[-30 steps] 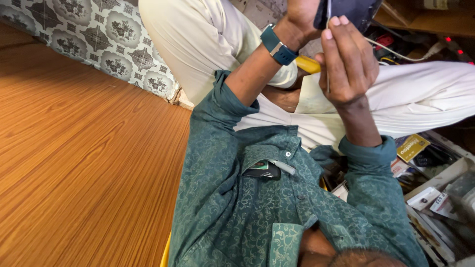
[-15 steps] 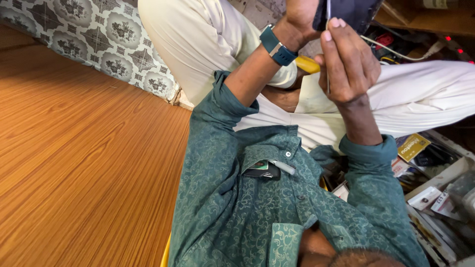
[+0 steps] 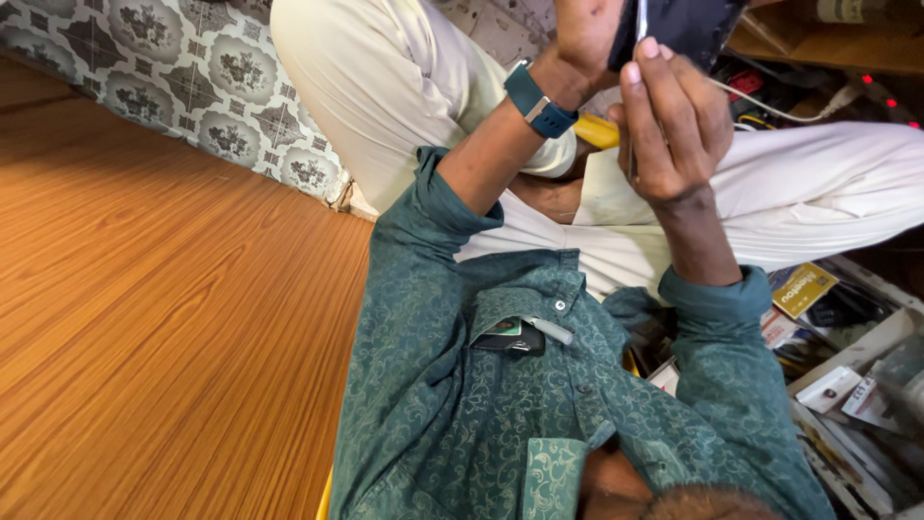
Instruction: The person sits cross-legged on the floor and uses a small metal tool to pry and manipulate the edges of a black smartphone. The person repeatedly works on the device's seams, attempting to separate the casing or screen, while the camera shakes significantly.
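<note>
My left hand (image 3: 585, 31), with a blue watch (image 3: 539, 101) on the wrist, grips a dark flat phone-like device (image 3: 691, 24) at the top edge of the view. My right hand (image 3: 674, 130) is just below it and pinches a thin metal tool (image 3: 641, 21) whose tip lies against the device's edge. Both hands hover above my crossed legs in white trousers (image 3: 404, 106). The top of the device is cut off by the frame.
A wood-grain floor (image 3: 144, 318) fills the left, with a patterned cushion (image 3: 192, 67) behind it. Trays of small boxes and cards (image 3: 847, 385) sit at the right. A white cable (image 3: 770, 101), a yellow object (image 3: 597, 132) and a wooden shelf (image 3: 818, 43) lie near the hands.
</note>
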